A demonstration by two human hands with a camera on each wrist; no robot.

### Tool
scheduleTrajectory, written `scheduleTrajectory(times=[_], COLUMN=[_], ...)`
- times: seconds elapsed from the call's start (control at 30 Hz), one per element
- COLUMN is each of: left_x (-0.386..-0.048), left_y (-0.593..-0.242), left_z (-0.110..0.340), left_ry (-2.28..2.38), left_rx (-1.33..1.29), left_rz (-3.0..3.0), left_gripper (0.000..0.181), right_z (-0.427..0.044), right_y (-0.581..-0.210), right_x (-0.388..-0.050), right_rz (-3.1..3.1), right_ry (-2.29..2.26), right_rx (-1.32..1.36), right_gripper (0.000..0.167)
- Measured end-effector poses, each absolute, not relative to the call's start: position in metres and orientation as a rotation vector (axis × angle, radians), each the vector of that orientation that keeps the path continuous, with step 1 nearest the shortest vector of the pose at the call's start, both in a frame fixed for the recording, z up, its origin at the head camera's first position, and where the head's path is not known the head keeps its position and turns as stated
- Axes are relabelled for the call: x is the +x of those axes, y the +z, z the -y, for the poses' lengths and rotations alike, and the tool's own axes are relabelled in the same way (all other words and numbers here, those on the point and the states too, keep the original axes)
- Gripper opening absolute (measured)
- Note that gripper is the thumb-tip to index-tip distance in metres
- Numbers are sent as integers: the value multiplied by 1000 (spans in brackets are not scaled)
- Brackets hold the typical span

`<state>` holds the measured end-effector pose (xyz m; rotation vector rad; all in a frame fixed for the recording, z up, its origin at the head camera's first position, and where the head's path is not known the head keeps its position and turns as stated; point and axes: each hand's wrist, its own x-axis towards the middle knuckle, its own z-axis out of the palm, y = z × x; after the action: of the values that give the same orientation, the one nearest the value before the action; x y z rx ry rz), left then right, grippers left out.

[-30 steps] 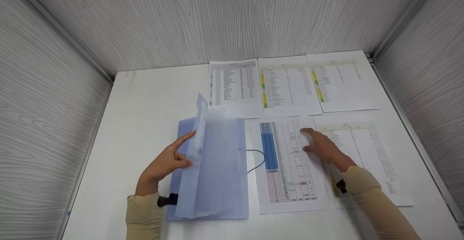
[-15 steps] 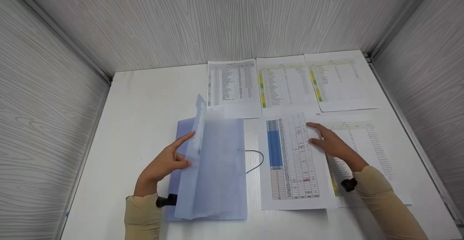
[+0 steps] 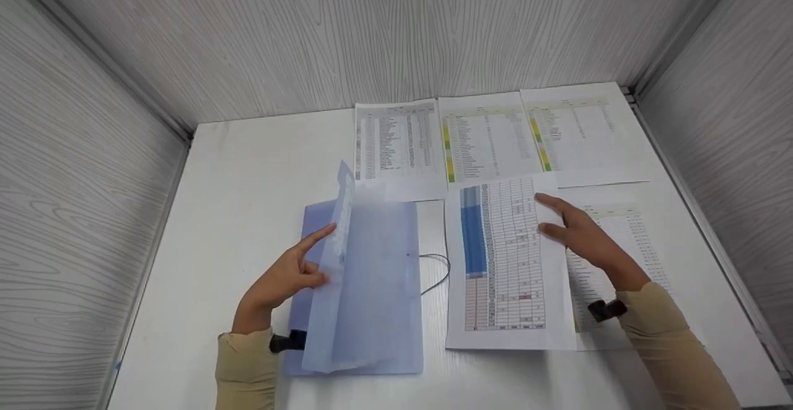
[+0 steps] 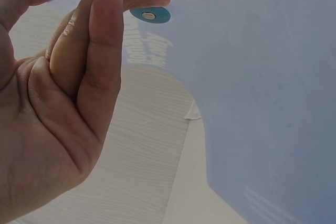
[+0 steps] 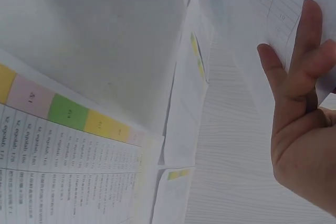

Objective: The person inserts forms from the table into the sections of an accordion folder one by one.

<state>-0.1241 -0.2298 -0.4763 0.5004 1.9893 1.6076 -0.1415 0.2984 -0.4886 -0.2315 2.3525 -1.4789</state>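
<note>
A translucent blue plastic document folder (image 3: 381, 286) lies on the table in the head view, its flap (image 3: 323, 323) raised. My left hand (image 3: 282, 280) holds that flap near its edge, the index finger stretched along it. In the left wrist view a teal snap button (image 4: 149, 15) shows beside the fingertips. To the folder's right, my right hand (image 3: 585, 236) grips the right edge of a printed table sheet (image 3: 508, 255) with a blue column, lifted off the table. The right wrist view shows several fingers against the raised sheet (image 5: 236, 35).
Three printed sheets lie in a back row: left (image 3: 399, 143), middle (image 3: 489, 143) and right (image 3: 576, 137). Another printed sheet (image 3: 619, 243) lies under the right forearm. A thin dark cord loop (image 3: 448, 267) sticks out from the folder. Wood-grain panels (image 3: 396, 32) enclose the white table (image 3: 248, 168).
My right hand has lifted the blue-column sheet off the table and carried it a little right and away from me. The left hand and the raised flap stay in place.
</note>
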Motion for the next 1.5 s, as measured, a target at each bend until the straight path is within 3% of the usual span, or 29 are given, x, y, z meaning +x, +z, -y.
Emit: scheduleTrajectory(times=[0.33, 0.77, 1.5], left_x=[-124, -122, -121], left_y=[-476, -475, -473], left_z=[226, 227, 222], left_ry=[1598, 1608, 1570], left_rx=[501, 503, 493], left_rz=[-1972, -1970, -2015], left_gripper=[86, 85, 83], right_z=[-301, -259, -178], right_y=[-467, -448, -485], right_x=[-142, -144, -152], right_rz=[-2223, -2064, -1914], right_ry=[-1679, -1855, -1900], right_rx=[-285, -280, -248], right_gripper=[71, 70, 72])
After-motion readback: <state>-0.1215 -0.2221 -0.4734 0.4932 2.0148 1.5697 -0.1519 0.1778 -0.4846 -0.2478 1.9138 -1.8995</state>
